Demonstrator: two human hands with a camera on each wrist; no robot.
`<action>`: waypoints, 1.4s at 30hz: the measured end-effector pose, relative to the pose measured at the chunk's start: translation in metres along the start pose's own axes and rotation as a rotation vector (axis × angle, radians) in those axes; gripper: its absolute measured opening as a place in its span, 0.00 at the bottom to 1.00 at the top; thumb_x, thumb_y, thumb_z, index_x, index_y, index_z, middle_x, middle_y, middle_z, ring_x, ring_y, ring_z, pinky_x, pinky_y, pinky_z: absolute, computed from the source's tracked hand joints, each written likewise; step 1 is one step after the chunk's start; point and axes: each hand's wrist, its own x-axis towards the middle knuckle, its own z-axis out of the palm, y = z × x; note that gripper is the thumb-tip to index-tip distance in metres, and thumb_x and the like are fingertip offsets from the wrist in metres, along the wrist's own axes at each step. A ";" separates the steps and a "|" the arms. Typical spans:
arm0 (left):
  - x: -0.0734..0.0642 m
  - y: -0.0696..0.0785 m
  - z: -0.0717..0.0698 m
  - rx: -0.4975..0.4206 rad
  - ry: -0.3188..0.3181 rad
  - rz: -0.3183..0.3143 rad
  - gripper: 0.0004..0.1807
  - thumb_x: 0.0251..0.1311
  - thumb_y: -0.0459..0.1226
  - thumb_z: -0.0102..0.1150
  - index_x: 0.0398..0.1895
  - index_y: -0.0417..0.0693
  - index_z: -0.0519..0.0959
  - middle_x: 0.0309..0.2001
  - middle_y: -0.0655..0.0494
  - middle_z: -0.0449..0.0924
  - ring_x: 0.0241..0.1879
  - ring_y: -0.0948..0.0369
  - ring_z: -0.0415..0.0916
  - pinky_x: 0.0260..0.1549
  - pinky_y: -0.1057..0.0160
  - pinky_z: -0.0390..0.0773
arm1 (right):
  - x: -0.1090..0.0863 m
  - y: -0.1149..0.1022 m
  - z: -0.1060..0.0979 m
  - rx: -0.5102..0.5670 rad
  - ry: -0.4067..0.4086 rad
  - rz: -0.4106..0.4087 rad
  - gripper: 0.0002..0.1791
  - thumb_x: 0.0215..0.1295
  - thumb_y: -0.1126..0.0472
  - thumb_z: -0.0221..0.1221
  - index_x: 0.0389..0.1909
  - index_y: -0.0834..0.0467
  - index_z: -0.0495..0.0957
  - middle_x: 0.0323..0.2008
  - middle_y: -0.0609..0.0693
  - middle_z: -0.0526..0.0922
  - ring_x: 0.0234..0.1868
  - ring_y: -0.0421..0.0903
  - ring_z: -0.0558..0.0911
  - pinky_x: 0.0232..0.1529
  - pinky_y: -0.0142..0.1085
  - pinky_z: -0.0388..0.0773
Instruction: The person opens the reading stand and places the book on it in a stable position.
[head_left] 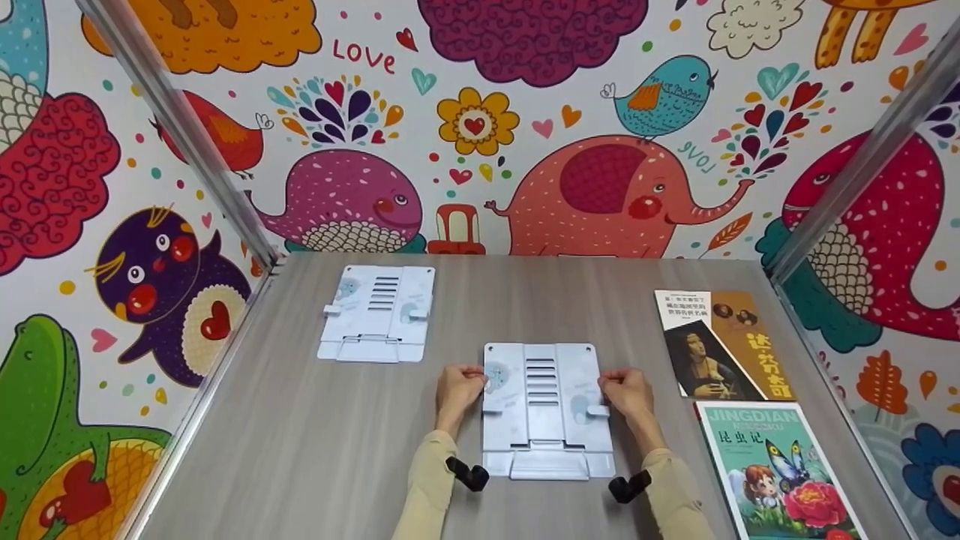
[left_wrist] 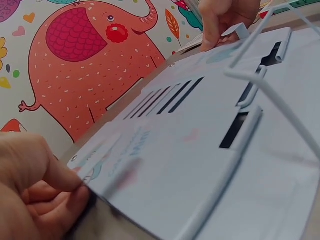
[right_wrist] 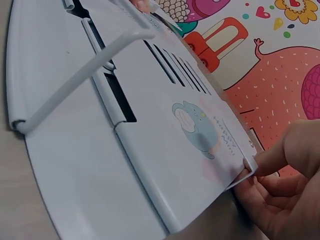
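Note:
A white book stand [head_left: 540, 409] with slots and pale cartoon prints lies in front of me in the head view. My left hand [head_left: 459, 390] pinches its left side edge between thumb and fingers. On the opposite edge, my right hand [head_left: 628, 391] pinches near a small side clip [head_left: 598, 411]. Both wrist views show the slotted panel [left_wrist: 165, 145] hinged along its lower edge, with a gap below its side where each hand grips. A white wire bracket [right_wrist: 80, 82] rises over the hinge side. The panel's underside is hidden.
A second white book stand [head_left: 379, 315] lies at the back left of the wooden table [head_left: 300, 450]. Two books lie on the right: a brown-and-white one [head_left: 724, 345] and a green one [head_left: 780, 472] nearer me. Printed walls [head_left: 480, 150] enclose the table, with metal posts at the corners.

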 end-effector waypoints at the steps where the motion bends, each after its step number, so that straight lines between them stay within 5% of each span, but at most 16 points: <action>1: 0.000 0.001 0.000 0.011 -0.001 -0.008 0.06 0.53 0.32 0.68 0.35 0.41 0.87 0.32 0.51 0.87 0.33 0.59 0.82 0.35 0.62 0.80 | 0.000 -0.001 0.000 -0.022 -0.002 -0.004 0.10 0.63 0.65 0.62 0.38 0.70 0.83 0.29 0.54 0.83 0.28 0.44 0.78 0.27 0.30 0.73; 12: -0.002 0.006 0.001 0.097 -0.006 -0.012 0.05 0.53 0.31 0.67 0.34 0.42 0.87 0.33 0.52 0.88 0.35 0.58 0.83 0.40 0.57 0.82 | 0.001 -0.008 0.000 -0.170 0.003 -0.048 0.09 0.59 0.65 0.63 0.36 0.68 0.83 0.34 0.60 0.85 0.34 0.53 0.81 0.36 0.41 0.78; 24: -0.002 0.006 0.001 0.068 0.004 0.026 0.05 0.50 0.28 0.61 0.27 0.43 0.85 0.25 0.58 0.82 0.27 0.63 0.74 0.27 0.67 0.72 | 0.002 -0.013 -0.001 -0.182 0.016 -0.049 0.08 0.55 0.65 0.62 0.31 0.67 0.82 0.31 0.60 0.84 0.35 0.56 0.81 0.42 0.49 0.78; 32: -0.003 0.004 0.002 0.039 0.019 0.026 0.06 0.51 0.28 0.63 0.32 0.39 0.86 0.31 0.51 0.87 0.33 0.58 0.82 0.36 0.61 0.82 | 0.000 -0.012 -0.001 -0.153 -0.024 -0.009 0.09 0.57 0.65 0.61 0.35 0.67 0.81 0.33 0.58 0.84 0.36 0.53 0.80 0.36 0.39 0.76; 42: -0.007 0.008 0.008 0.068 0.003 0.031 0.05 0.56 0.28 0.59 0.34 0.38 0.83 0.32 0.50 0.84 0.34 0.57 0.79 0.39 0.58 0.81 | 0.001 -0.009 -0.003 -0.125 -0.048 -0.028 0.07 0.58 0.66 0.59 0.35 0.67 0.79 0.32 0.55 0.81 0.34 0.50 0.78 0.30 0.32 0.71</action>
